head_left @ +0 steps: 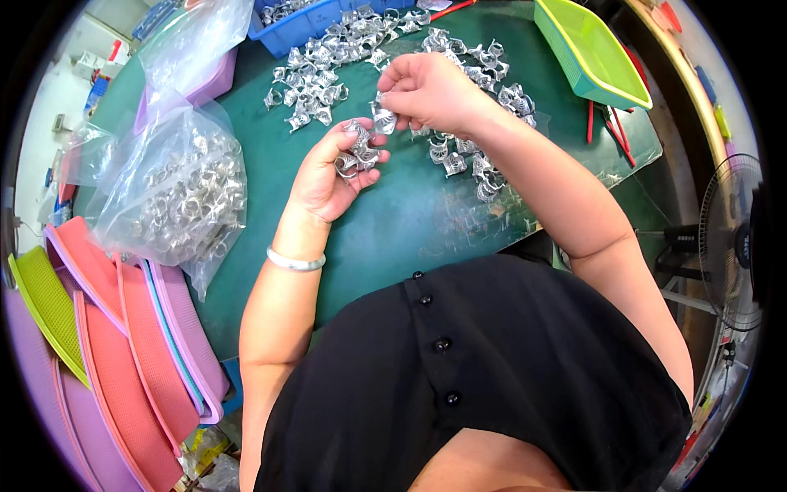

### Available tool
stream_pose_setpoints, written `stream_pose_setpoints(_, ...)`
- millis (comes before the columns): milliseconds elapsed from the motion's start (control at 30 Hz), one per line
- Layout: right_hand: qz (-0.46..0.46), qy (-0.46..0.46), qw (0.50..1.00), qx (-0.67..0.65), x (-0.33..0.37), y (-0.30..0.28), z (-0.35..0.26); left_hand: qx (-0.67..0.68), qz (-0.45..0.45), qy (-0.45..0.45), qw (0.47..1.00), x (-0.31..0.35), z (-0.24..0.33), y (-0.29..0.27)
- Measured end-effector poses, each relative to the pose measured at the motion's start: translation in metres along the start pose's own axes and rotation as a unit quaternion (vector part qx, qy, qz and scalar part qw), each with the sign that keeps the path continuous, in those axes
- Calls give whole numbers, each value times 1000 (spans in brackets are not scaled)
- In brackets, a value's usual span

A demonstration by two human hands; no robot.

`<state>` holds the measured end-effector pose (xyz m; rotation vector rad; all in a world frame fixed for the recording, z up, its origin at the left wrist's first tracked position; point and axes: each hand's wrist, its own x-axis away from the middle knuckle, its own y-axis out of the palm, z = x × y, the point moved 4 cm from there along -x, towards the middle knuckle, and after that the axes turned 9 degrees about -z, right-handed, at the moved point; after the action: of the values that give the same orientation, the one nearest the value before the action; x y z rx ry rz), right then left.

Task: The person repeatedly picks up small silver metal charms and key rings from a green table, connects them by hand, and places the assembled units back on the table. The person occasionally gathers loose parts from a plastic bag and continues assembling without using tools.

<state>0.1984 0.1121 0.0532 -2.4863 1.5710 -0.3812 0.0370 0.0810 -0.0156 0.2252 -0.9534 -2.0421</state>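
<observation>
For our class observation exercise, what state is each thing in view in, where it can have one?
Left hand: curled around several silver pieces.
Right hand: pinching one silver piece.
Loose pieces: scattered in clusters on the green table.
Plastic bag: bulging with silver pieces.
Blue bin: holding silver pieces.
Yellow-rimmed basket: open-topped.
Coral baskets: stacked.
Fan: upright; running or not, unclear.

And here we have one shiny silver metal piece (pixel 383 120), broad and curved with a dark pattern, pinched in the right hand (pixel 432 88), hanging below its fingertips. Just beside it, lower left, we spot a cluster of matching silver pieces (pixel 357 153), ring-like, tilted various ways, cradled in the left hand (pixel 321 182).
</observation>
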Motion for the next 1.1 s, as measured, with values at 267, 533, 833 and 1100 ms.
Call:
stream_pose_setpoints(267,26,-123,973,191,16,26,-30,115,-64,-14,991,7,-8,11)
stream_pose_setpoints(533,17,-150,963,225,26,29,-36,110,-77,-17,991,17,-12,24)
stream_pose_setpoints(833,33,-226,936,267,39,33,-42,172,-66,12,983,28,-11,35)
stream_pose_setpoints(1100,94,-277,940,173,66,2,-50,-81,-22,219,972,84,117,64)
